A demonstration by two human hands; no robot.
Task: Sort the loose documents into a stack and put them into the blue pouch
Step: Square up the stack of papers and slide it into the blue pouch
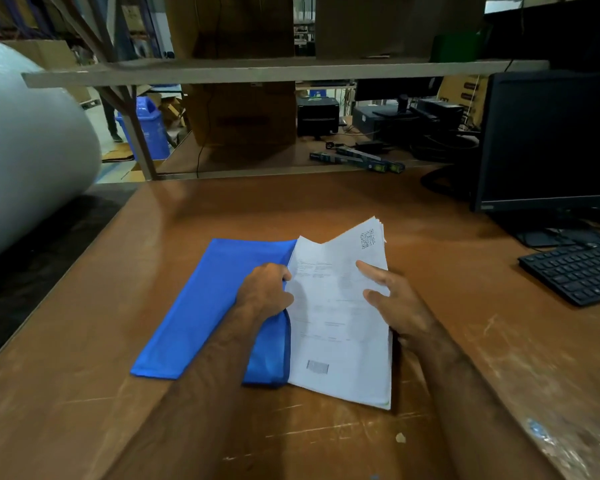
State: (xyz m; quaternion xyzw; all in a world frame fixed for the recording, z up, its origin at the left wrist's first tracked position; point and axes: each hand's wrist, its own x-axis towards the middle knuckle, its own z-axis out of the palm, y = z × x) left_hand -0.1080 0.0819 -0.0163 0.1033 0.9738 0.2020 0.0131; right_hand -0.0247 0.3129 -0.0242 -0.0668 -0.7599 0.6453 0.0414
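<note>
Paper stack (340, 317) pinched in right hand (400, 299); left hand (267, 289) grips blue pouch (208, 306) mouth, spreading it so sheets can enter.

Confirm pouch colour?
Bright blue pouch, with a darker blue edge at its opening; head view shows it.
</note>
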